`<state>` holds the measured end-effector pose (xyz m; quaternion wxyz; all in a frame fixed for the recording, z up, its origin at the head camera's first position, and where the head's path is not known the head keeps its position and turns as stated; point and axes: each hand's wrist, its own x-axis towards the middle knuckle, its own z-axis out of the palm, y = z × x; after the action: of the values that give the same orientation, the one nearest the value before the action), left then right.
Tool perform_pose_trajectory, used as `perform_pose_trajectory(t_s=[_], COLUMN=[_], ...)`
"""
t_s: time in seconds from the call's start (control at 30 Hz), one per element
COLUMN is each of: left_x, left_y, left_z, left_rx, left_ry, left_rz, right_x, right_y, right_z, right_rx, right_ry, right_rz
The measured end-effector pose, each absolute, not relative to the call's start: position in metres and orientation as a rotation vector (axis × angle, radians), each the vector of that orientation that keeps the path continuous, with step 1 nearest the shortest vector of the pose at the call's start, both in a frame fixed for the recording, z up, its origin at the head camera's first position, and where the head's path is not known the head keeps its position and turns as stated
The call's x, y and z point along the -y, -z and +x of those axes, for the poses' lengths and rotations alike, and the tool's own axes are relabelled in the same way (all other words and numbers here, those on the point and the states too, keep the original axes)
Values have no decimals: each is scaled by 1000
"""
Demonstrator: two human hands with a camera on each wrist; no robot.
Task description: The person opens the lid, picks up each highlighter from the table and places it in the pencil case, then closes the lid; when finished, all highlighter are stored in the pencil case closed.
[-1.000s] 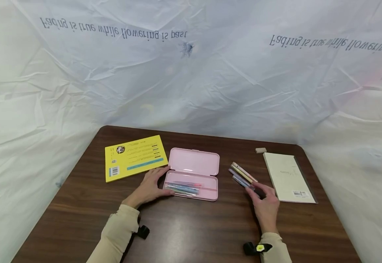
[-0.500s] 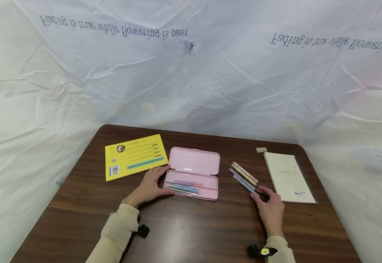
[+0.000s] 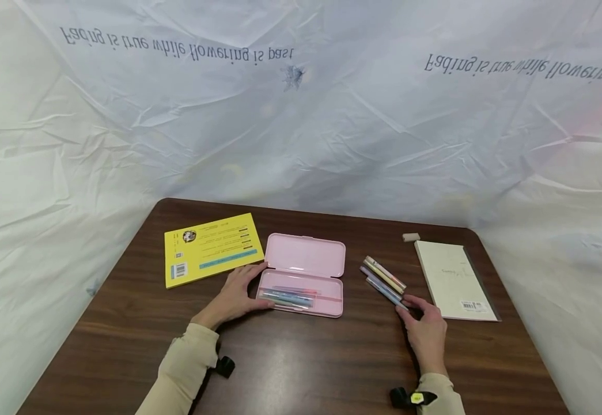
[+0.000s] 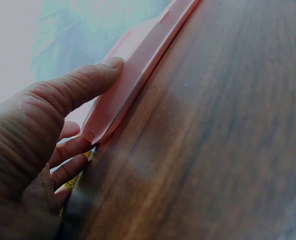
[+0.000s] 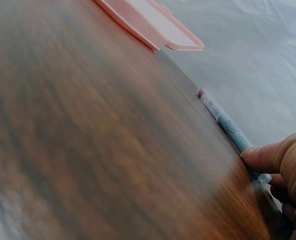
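Note:
An open pink pencil case (image 3: pixel 332 308) lies on the table with its lid folded back; several pens (image 3: pixel 286 298) are inside. My left hand (image 3: pixel 234 293) grips the case's left end, the thumb along its front wall and the fingers at the side, as the left wrist view shows. To the right of the case, a small group of pens (image 3: pixel 383 273) lies side by side on the table. My right hand (image 3: pixel 426 327) pinches the near end of the blue-grey pen (image 5: pixel 231 131) of that group between thumb and fingers. Its fingertips are partly hidden in the right wrist view.
A yellow book (image 3: pixel 212 248) lies left of the case. On the right are a cream notepad (image 3: pixel 453 279) and a small eraser (image 3: pixel 411 237). The dark wooden table (image 3: pixel 301 369) ends at a pale curtain (image 3: pixel 301 144) behind.
My right hand has shifted slightly right and toward me, to the blue-grey pen's near end, mostly before the half-second frame. My left hand and the case have stayed put.

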<state>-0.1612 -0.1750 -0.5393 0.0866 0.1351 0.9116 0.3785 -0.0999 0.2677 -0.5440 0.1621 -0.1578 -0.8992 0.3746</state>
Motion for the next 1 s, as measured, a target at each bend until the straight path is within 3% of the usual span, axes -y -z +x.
perform_pose_trajectory(t_s=[1.0], left_x=[176], left_y=[540], left_z=[-162], left_rx=[-2728], left_ry=[-1137], left_rz=[428], right_x=[-265], right_y=[542], right_z=[-98], right_rx=[2460], right_ry=[-1131], right_rz=[-430])
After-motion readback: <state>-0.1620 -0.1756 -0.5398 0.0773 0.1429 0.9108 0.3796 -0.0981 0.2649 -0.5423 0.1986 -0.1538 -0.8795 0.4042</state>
